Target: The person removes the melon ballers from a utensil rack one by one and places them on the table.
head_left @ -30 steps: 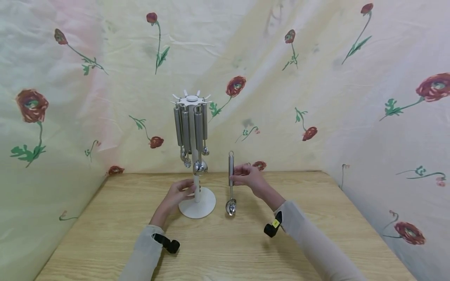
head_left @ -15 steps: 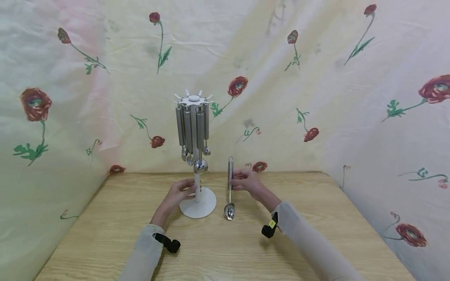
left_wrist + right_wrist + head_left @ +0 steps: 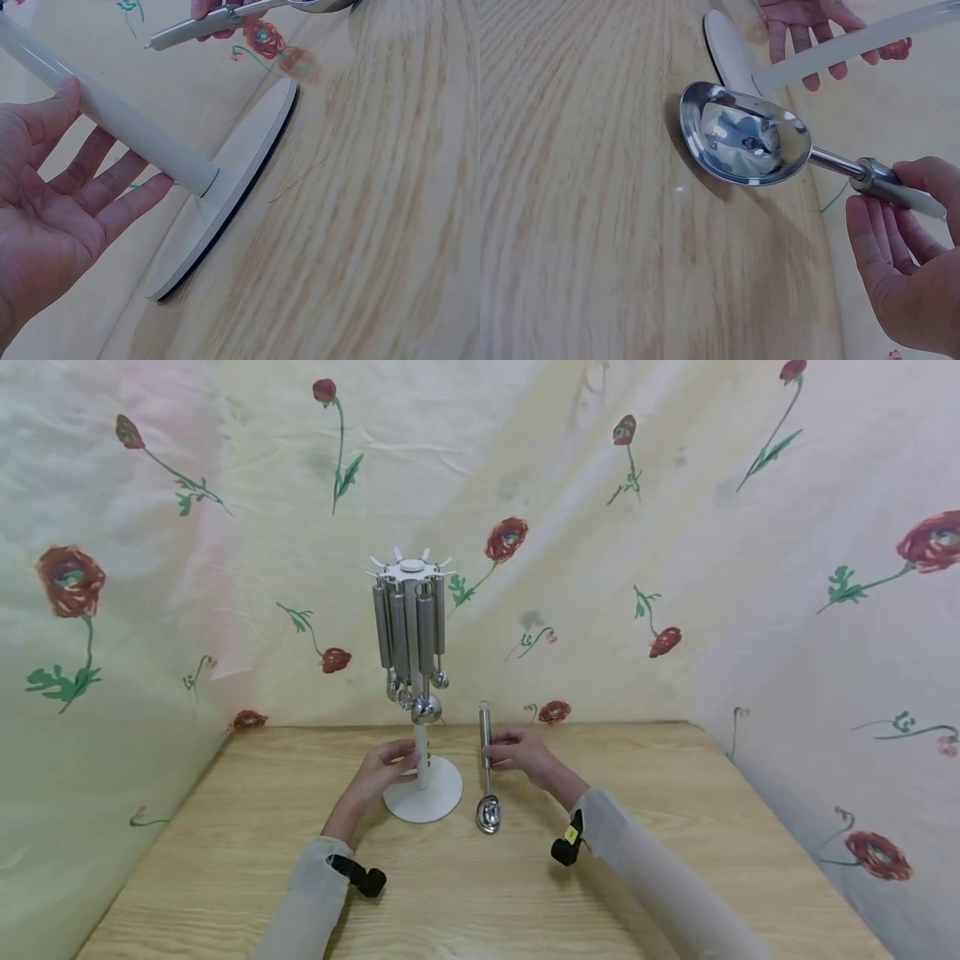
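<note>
A white utensil stand [image 3: 442, 800] has a round base and an upright pole [image 3: 127, 120]. My left hand [image 3: 387, 771] holds this pole low down, thumb on one side and fingers on the other. Right of the stand, my right hand [image 3: 522, 755] pinches the grey handle [image 3: 891, 185] of a shiny steel ladle [image 3: 487, 814] between thumb and fingers. The ladle is upright, bowl downward, with the ring at its handle's end on top. In the right wrist view its bowl [image 3: 742, 142] is close over the tabletop, its shadow beside it.
Several steel utensils [image 3: 401, 631] with grey handles hang from the stand's spoked white top [image 3: 411, 568]. Stand and hands are at the wooden table [image 3: 465, 893]. A flower-printed cloth [image 3: 585, 568] encloses the table at the back and sides.
My right hand has lowered the ladle and brought it slightly left and nearer to me. The left hand has stayed at the pole.
</note>
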`<act>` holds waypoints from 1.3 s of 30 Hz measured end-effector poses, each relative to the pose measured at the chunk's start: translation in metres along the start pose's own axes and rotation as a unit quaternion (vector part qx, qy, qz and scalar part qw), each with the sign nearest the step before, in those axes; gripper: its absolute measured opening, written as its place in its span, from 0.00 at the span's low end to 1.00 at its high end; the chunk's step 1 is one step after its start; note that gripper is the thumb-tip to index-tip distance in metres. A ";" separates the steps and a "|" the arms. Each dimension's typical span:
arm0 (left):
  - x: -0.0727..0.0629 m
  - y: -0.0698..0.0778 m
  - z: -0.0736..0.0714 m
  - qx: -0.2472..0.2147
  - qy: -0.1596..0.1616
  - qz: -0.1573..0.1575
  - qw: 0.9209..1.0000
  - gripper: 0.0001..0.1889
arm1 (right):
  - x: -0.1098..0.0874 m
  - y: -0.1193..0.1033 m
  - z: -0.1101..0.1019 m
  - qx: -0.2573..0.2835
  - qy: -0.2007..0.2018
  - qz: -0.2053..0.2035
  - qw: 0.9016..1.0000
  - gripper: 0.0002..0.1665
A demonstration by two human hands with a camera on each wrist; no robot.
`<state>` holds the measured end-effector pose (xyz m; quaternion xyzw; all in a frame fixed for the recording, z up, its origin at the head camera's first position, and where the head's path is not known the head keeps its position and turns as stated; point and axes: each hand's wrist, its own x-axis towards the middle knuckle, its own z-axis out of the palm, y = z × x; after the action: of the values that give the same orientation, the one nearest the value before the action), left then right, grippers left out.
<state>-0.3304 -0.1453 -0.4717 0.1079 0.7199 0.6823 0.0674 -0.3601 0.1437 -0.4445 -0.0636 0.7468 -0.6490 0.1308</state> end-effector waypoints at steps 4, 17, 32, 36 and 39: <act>0.000 0.000 0.000 -0.001 0.004 -0.007 1.000 0.22 | 0.004 0.005 0.004 -0.003 0.001 0.012 1.000 0.18; 0.002 0.003 -0.002 0.003 -0.005 -0.008 1.000 0.23 | 0.007 0.010 0.013 -0.013 0.029 0.025 0.999 0.16; 0.002 0.004 0.001 0.008 0.012 -0.004 1.000 0.21 | 0.015 0.017 0.020 -0.048 0.048 0.031 0.997 0.13; 0.002 0.004 0.002 0.011 0.017 0.003 1.000 0.20 | 0.015 0.018 0.020 -0.066 0.046 0.028 0.996 0.11; 0.002 0.003 0.003 0.010 0.017 0.004 1.000 0.20 | 0.016 0.020 0.020 -0.071 0.043 0.035 0.996 0.11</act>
<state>-0.3314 -0.1422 -0.4688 0.0995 0.7275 0.6769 0.0511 -0.3683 0.1231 -0.4687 -0.0188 0.7979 -0.5911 0.1163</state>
